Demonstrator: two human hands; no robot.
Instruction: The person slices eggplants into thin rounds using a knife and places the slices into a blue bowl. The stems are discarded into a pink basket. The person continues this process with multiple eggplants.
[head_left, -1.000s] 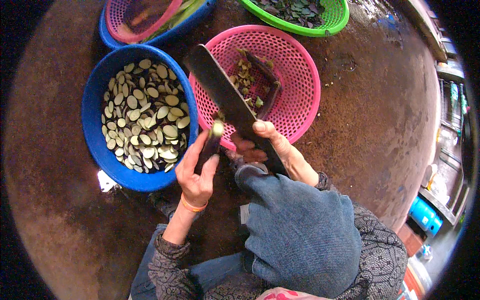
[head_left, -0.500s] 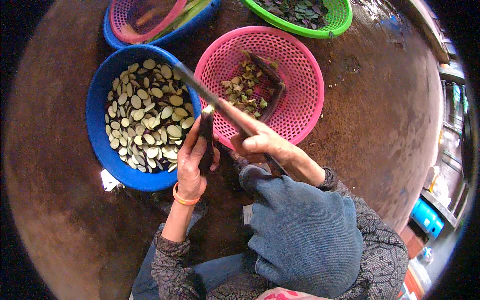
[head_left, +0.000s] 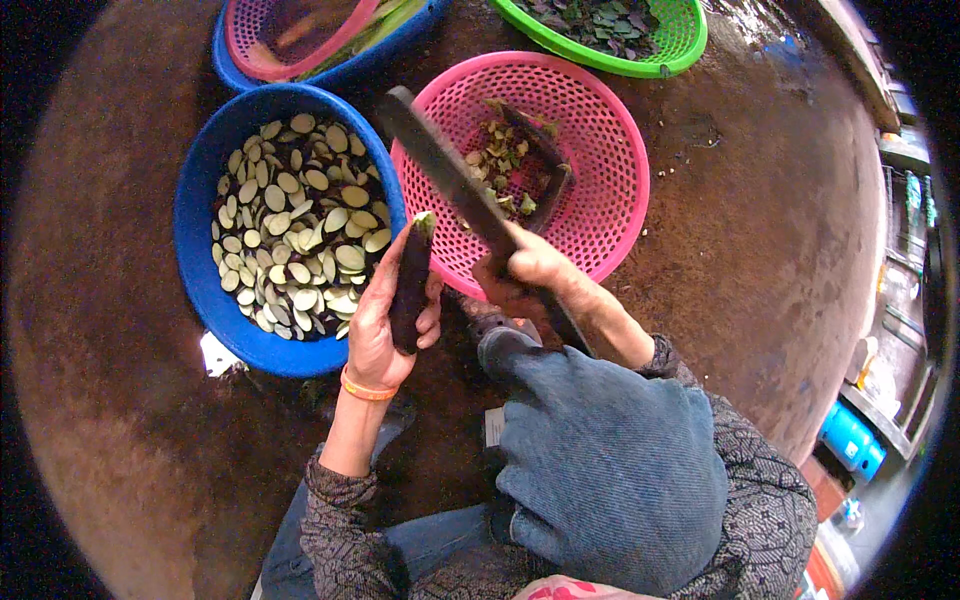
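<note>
My left hand (head_left: 378,325) is closed round a dark purple eggplant (head_left: 411,285), held upright with its pale green top end upward. In my right hand (head_left: 535,270) is a long dark knife (head_left: 450,175), its blade slanting up and left, apart from the eggplant and over the rim of the pink basket. That pink perforated basket (head_left: 625,180) holds two whole eggplants (head_left: 535,140) and cut-off stem caps (head_left: 500,155). To the left, a blue basin (head_left: 190,255) is filled with pale oval eggplant slices (head_left: 290,235).
At the top right stands a green basket (head_left: 685,55) of dark leaves (head_left: 610,25). Top left, a small pink basket (head_left: 238,45) sits in another blue basin (head_left: 222,60) with long green stalks (head_left: 370,35). A blue cylinder (head_left: 850,437) stands far right.
The knife has lifted off the eggplant's top and swung up and to the right. My left hand still grips the eggplant, slightly lower.
</note>
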